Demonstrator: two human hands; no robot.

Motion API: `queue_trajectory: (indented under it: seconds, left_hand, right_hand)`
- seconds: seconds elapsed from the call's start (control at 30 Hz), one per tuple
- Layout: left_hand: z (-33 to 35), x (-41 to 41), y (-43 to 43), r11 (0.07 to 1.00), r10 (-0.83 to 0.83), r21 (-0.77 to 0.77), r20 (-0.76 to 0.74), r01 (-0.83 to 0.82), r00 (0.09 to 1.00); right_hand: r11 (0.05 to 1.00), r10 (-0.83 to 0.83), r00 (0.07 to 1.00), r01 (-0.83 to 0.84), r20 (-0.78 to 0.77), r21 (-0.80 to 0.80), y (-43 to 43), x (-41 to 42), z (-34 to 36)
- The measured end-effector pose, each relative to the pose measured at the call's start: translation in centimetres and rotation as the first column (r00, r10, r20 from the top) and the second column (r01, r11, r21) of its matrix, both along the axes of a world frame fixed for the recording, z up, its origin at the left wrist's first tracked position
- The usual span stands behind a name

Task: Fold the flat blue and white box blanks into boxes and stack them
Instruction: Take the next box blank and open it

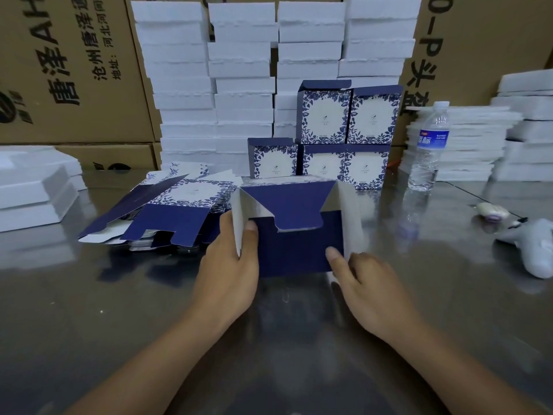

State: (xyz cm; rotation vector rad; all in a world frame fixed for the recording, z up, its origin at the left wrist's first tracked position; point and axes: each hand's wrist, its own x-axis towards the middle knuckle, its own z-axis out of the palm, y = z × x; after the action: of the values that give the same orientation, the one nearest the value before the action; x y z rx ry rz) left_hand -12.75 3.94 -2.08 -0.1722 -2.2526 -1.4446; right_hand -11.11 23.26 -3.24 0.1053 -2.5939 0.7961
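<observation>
The partly folded dark blue cardboard box (296, 247) stands at the centre of the reflective metal tabletop (119, 310), its open end facing the person; a trapezoid flap is folded down over a rectangular blue panel. The left hand (230, 259) grips the box's left white-lined wall, thumb on the inner side, fingers round the outside. The right hand (368, 283) holds the lower right corner, thumb pressed on the blue panel, the other fingers hidden behind the right wall. The loose pile of flat blue and white box blanks (167, 211) lies just left of the box. Five finished floral-print boxes (326, 136) stand in two tiers behind it, toward the far edge, in front of stacked white foam trays (239, 85). A clear plastic water bottle (428, 145) stands right of the finished boxes, and a white handheld device (535, 250) lies near the right edge
</observation>
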Motion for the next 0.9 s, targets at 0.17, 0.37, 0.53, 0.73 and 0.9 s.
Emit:
queue_trajectory:
  seconds: [0.17, 0.37, 0.53, 0.73, 0.9]
  left_hand:
    - [0.0, -0.1, 0.4, 0.987, -0.048, 0.154, 0.066, 0.037, 0.997]
    - [-0.7, -0.2, 0.6, 0.978, -0.162, 0.143, 0.047, 0.154, 0.986]
    - [-1.3, -1.0, 0.5, 0.961, -0.235, 0.167, 0.065, 0.221, 0.970]
    - [-1.1, -1.7, 1.4, 0.909, -0.300, 0.382, 0.313, 0.170, 0.901]
    - [-0.5, -0.4, 1.3, 0.793, -0.469, 0.545, 0.260, 0.272, 0.844]
  right_hand:
    - [0.934, 0.096, 0.990, -0.054, 0.102, -0.354, -0.2, -0.3, 0.3]
    - [0.718, 0.135, 0.983, -0.012, 0.123, -0.696, -0.4, -0.9, 0.4]
    - [0.658, 0.132, 0.986, -0.011, 0.101, -0.753, -0.5, -1.0, 0.6]
    - [0.683, 0.187, 0.982, -0.111, 0.026, -0.722, -1.1, -0.9, 0.6]
    - [0.603, 0.206, 0.979, -0.131, -0.005, -0.787, -1.2, -0.5, 1.2]
